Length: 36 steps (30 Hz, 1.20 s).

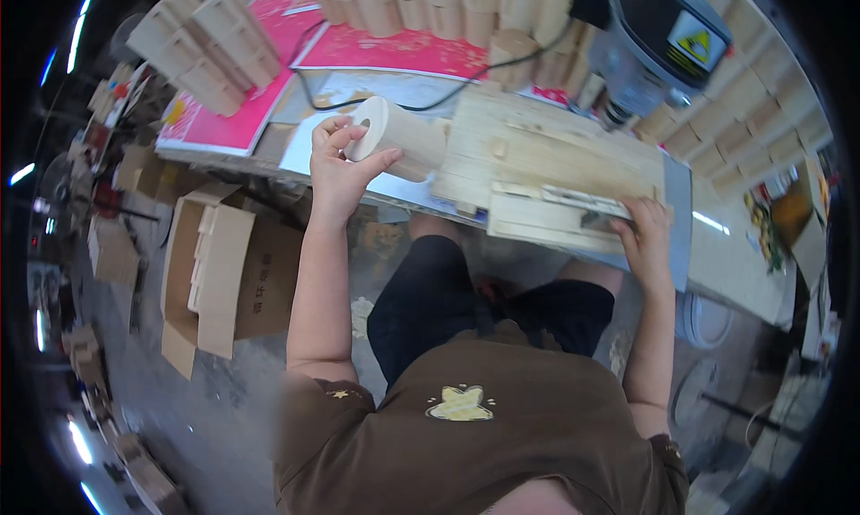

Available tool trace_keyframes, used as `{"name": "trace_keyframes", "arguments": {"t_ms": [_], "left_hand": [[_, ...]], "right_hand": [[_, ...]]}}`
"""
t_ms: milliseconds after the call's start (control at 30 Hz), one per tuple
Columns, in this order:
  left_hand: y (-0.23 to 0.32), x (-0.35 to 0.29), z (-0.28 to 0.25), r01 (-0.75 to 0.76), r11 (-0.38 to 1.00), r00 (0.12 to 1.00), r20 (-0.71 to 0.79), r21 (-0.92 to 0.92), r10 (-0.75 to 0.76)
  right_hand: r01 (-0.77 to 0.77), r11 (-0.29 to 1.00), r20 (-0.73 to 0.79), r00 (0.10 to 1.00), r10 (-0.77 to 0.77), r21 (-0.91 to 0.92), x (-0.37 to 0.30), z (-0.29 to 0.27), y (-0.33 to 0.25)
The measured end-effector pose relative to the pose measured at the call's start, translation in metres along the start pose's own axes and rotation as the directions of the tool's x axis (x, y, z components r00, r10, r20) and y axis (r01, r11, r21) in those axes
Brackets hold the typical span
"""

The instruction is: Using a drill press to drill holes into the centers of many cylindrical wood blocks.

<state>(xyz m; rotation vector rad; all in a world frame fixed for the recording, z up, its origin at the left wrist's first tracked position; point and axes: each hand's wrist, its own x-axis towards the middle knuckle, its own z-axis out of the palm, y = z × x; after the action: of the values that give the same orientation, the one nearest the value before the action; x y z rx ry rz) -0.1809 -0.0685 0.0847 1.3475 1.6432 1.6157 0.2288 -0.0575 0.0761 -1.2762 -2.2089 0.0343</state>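
My left hand [339, 167] is closed on a pale wooden cylinder [412, 145] with a round hole in its end face. The thumb and fingers grip the holed end, and the cylinder lies tilted on its side at the left edge of a wooden work board [546, 148]. Over on the right, my right hand [647, 233] curls round the end of a narrow light strip [582, 200], which looks like part of a jig on the board. A dark piece shows just under that strip, and the fingertips partly hide the grip.
A drill press head [658, 45] with its chuck overhangs the board's far right. Stacked wooden cylinders [439, 9] line the back and right; another stack [206, 45] stands at the left. A black cable [430, 106] crosses the table. An open cardboard box [260, 273] sits low at the left.
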Motion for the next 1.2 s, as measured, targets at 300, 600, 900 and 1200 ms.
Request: {"name": "trace_keyframes", "arguments": {"t_ms": [300,600,900,1200], "left_hand": [[-0.07,0.004,-0.068,-0.153,0.84,0.965,-0.104,0.521,0.24],[-0.098,-0.014,-0.056,0.272,0.94,0.927,-0.318,0.206,-0.198],[-0.013,0.113,-0.128,0.148,0.935,0.911,-0.412,0.323,-0.002],[0.037,0.344,-0.233,-0.067,0.883,0.798,-0.507,0.464,0.326]], "right_hand": [[-0.029,1.0,0.029,0.999,0.029,0.0,-0.003,0.002,-0.01],[-0.101,0.995,0.078,0.992,0.1,0.008,-0.001,-0.003,-0.013],[-0.148,0.988,0.086,0.985,0.15,-0.035,-0.009,0.001,-0.007],[-0.248,0.968,0.063,0.966,0.249,-0.031,-0.004,0.004,-0.02]]}}
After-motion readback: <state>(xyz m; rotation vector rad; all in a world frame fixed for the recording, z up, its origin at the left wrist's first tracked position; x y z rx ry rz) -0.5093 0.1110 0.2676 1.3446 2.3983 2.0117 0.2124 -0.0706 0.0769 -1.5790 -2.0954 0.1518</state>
